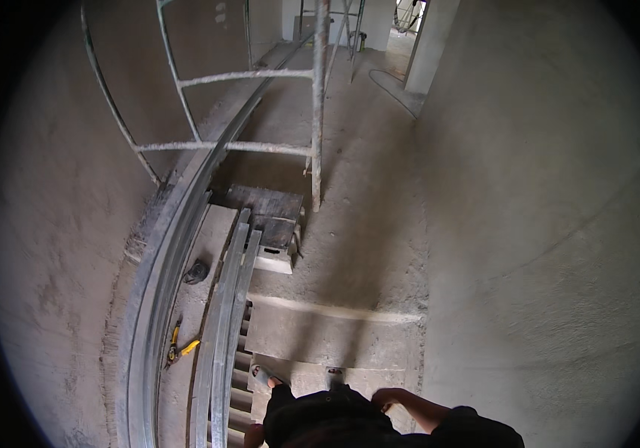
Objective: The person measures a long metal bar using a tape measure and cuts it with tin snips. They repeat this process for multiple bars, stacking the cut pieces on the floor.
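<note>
My right hand (387,397) hangs beside my right hip, bent inward; its fingers are mostly turned out of sight and nothing shows in it. At the lower edge, only a small part of my left hand (254,434) is visible, close to the long metal profiles (224,328) on my left. Yellow-handled snips (179,348) lie on a pale board (185,313) between these profiles and a longer bundle of metal channels (157,299). Farther up the board sits a small dark object (196,272) whose kind I cannot make out.
A scaffold frame (316,112) stands ahead on the left, with long channels running through it. A low platform (271,213) stands beyond the profiles' ends. Slats (241,403) show beside my feet. A plastered wall (544,224) rises on the right; a doorway (404,45) opens at the far end.
</note>
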### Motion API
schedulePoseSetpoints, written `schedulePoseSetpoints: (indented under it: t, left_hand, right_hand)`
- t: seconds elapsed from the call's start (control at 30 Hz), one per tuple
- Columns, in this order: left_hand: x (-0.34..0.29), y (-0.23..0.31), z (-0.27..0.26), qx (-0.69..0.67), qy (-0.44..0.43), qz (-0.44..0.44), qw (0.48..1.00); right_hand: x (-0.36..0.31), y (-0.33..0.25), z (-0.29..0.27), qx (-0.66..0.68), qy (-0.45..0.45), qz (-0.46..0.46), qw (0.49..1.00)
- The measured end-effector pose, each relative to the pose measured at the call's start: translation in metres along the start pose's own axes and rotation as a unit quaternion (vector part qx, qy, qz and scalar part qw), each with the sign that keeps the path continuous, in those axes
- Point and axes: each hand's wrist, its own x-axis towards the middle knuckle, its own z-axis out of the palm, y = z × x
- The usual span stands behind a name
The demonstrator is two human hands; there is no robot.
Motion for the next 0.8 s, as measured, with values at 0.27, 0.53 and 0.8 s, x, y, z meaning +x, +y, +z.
schedulePoseSetpoints:
  t: [0.27, 0.53, 0.8]
  left_hand:
    - [-0.029, 0.015, -0.036, -0.003, -0.084, -0.152, 0.985]
    - [-0.021, 0.026, -0.090, 0.067, -0.072, -0.094, 0.991]
    - [-0.042, 0.072, -0.094, -0.103, 0.035, -0.297, 0.949]
  right_hand:
    - [0.017, 0.038, 0.040, 0.189, 0.146, -0.341, 0.909]
    - [0.107, 0.001, 0.039, -0.173, 0.200, -0.281, 0.923]
    - [0.105, -0.022, 0.046, -0.416, 0.176, -0.121, 0.884]
